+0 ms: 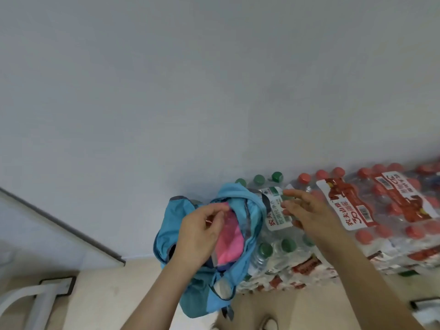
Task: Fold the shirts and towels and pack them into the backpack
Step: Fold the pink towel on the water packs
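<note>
Curling my left hand [200, 232] over the backpack [166, 225] mouth; I cannot tell if it pinches the rim. My right hand [307, 210] hovers beside it, fingers spread. Pink cloth [230, 244] sits inside the backpack, which leans against bottle packs [381, 210].

I see the backpack [166, 236] standing up on the left, just beside the packs of water bottles [381, 210]. The packs sit in a pile on the floor [119, 282]. A folded cloth [229, 244] lies inside the backpack. My left hand [200, 232] is over its open top. My right hand [307, 213] is to the right, in front of the bottles. The wall [166, 91] is behind it all. A metal leg [42, 298] stands far left.
</note>
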{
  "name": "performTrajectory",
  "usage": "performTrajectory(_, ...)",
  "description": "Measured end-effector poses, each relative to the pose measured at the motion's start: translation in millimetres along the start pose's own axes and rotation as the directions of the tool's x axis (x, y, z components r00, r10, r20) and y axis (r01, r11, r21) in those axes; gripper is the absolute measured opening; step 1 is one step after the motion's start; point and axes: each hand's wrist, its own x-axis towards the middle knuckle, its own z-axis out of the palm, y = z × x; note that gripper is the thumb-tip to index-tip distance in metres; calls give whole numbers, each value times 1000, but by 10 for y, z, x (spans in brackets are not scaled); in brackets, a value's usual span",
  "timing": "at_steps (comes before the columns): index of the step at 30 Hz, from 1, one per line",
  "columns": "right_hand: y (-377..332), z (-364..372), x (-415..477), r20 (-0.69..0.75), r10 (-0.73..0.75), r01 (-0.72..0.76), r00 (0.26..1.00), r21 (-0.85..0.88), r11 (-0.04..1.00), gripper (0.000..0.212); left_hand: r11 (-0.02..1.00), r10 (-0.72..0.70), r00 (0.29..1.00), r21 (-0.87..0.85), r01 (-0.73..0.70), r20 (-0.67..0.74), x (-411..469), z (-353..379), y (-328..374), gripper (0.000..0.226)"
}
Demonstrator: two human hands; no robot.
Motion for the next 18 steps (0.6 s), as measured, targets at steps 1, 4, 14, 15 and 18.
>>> performTrajectory(1, -15, -38, -55, -18, -6, 6, 1000, 6, 1000, 18, 1000, 15, 1000, -23, -15, -7, -26, -16, 88, 22)
performTrajectory(4, -35, -208, -224, -34, -44, 44, 998, 5, 999, 19, 994, 101, 995, -39, -101, 0, -82, -13, 385, 21)
performTrajectory(14, 452, -1227, -591, -63, -222, 87, 973, -791, 605, 30, 754, 550, 775, 214, -621, 312, -79, 735, 1051, 20)
performTrajectory(15, 531, -1351, -627, -81, -218, 69, 973, -793, 605, 31, 731, 576, 745, 196, -654, 336, -98, 869, 1126, 20)
performTrajectory(18, 754, -1782, -737, -148, -223, 32, 964, -765, 644, 35, 700, 601, 695, 161, -696, 394, -145, 1351, 1369, 19)
